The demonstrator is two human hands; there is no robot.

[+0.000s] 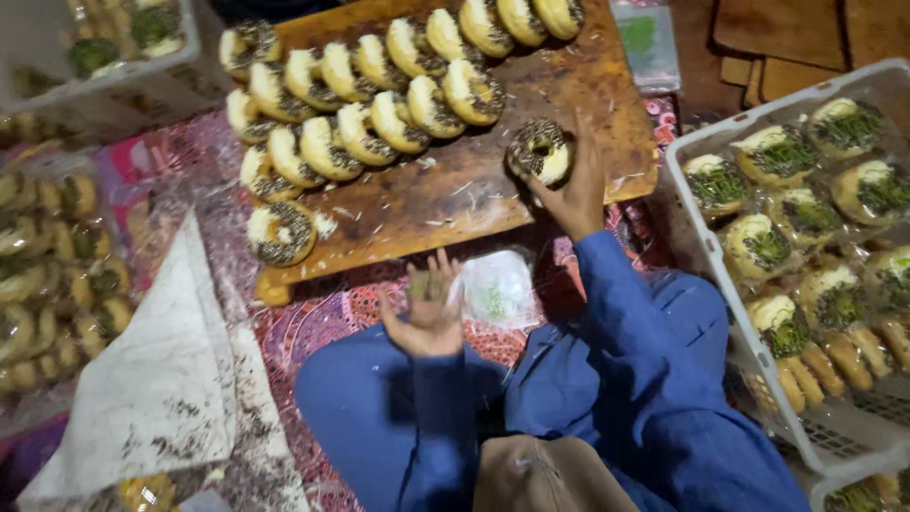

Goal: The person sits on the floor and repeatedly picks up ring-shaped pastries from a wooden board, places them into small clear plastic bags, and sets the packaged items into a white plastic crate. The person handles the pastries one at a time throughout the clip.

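From the head view, the right hand (574,190) is gripping one sprinkled doughnut (540,151) at its edge, holding it over the board (455,199). The left hand (428,308) is cupping sprinkles (427,284), palm up, just below-left of that grip. Holding the doughnut steady and level would probably limit spillage. Left of the grip, about twenty doughnuts (379,95) are lying in rows; one tray (701,246) is sitting to the right.

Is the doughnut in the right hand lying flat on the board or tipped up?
Tipped up. The doughnut stands on edge in the right hand, its sprinkled face and hole turned toward the camera, over the wooden board.
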